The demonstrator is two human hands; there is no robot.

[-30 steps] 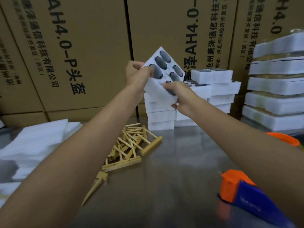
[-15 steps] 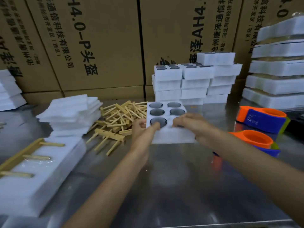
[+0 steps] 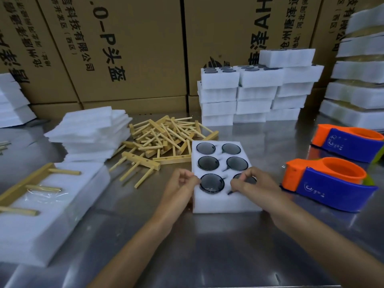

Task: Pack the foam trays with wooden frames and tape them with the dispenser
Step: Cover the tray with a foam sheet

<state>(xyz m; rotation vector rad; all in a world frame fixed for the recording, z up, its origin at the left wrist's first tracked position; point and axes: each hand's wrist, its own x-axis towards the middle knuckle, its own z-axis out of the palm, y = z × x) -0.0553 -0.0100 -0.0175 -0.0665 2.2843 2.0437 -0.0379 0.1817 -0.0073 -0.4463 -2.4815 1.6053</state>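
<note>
A white foam tray (image 3: pixel 220 204) with several dark round lenses in its pockets lies flat on the steel table (image 3: pixel 207 256), in the middle. My left hand (image 3: pixel 180 183) holds its left edge with curled fingers. My right hand (image 3: pixel 253 186) lies curled over the near right pocket and hides most of that lens. A loose pile of wooden frames (image 3: pixel 164 136) sits just behind and left of the tray. Two orange and blue tape dispensers (image 3: pixel 328 183) (image 3: pixel 349 142) stand to the right.
A long foam block (image 3: pixel 52 208) with a wooden frame on top lies at the left. Thin foam sheets (image 3: pixel 91 132) are stacked behind it. Stacks of filled foam trays (image 3: pixel 255 94) stand at the back, taller ones (image 3: pixel 357 88) at the right. Cardboard boxes (image 3: pixel 124 48) wall off the rear.
Both hands lifted the tray off the rear stack, brought it down and toward me, and set it flat on the table. The view has tilted down with it.
</note>
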